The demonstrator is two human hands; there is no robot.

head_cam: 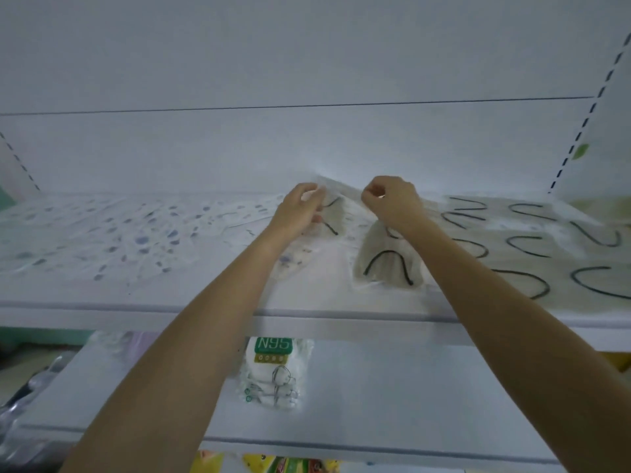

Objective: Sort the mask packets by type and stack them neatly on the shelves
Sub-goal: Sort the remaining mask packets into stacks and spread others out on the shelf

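On the shelf point(136, 302), one clear mask packet point(333, 216) is pinched by the left hand point(300, 209) and a second packet point(389, 264) is seen beneath the curled right hand point(392, 203) (grip unclear); the light, limp, slippery film is judged best pinched at a corner.

Count log, single head view.

- Grips: 2, the left grip point(299, 210) and the right grip point(392, 203).
- Shelf boards: 2, the upper shelf point(205, 302) and the lower shelf point(375, 387).
- Slotted uprights: 2, the left upright point(20, 165) at upper left and the right upright point(580, 131) at upper right.
- Lifted tan packets with black loops: 2. The first tan packet point(333, 216) is pinched by the left grip, the second tan packet point(389, 264) by the right grip.
- Flat tan packets point(532, 261), right of the upper shelf: overlapping, edges blurred. About eight black loops show; packet count unreadable.
- Blue-spotted packets point(102, 233), left of the upper shelf: one spread layer, count unreadable.
- N95 packets point(273, 367), lower centre: 1 stack, 1 legible label, number within unreadable.
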